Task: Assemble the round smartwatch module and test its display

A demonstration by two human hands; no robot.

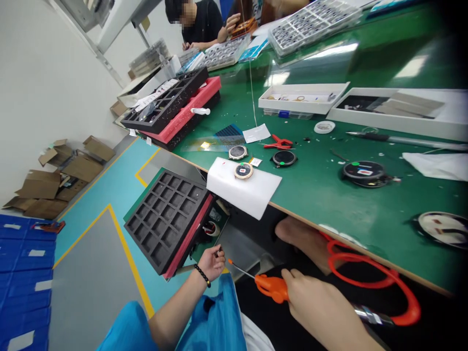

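My right hand [318,297] is wrapped round an orange air blow gun [272,287], whose thin metal nozzle with an orange tip points left. A red coiled air hose [409,295] runs from a metal coupling behind that hand, below the table edge. My left hand [213,262] has its fingers curled on a small dark piece [218,251], too small to name, just left of the nozzle tip. Above my left hand is a black foam tray [166,212] with square compartments. On the table, a round watch-like module [243,170] lies on a white foam sheet [252,192].
More round watch-like modules [363,173] lie on the green table [310,195]. A red clamp [278,142], a pen-like tool [413,141] and white boxes [303,97] sit behind. Stacked foam trays [175,105] stand at the left end. Co-workers sit across the table.
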